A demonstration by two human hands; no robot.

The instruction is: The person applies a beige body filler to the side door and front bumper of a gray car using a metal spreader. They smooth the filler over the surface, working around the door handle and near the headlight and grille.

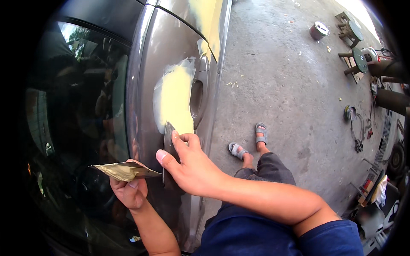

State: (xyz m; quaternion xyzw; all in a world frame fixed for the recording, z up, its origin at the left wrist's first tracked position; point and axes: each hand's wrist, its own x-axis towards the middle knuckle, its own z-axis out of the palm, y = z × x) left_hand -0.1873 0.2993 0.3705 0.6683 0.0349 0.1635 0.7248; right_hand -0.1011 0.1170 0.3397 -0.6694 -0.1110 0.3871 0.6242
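Observation:
A grey car door (pixel 147 85) fills the left of the view, with a pale yellow filler patch (pixel 174 100) beside its handle recess (pixel 196 98). My right hand (pixel 190 164) presses a dark flat spreader blade (pixel 169 141) against the door at the patch's lower edge. My left hand (pixel 128 190) holds a flat board smeared with yellowish filler (pixel 124 170), level, just left of the right hand.
The tinted window (pixel 81 106) reflects the surroundings. My sandalled feet (pixel 250 143) stand on the concrete floor (pixel 286 85). A round tin (pixel 319 30), wooden stools (pixel 352 32), cables and tools (pixel 358 128) lie along the right side.

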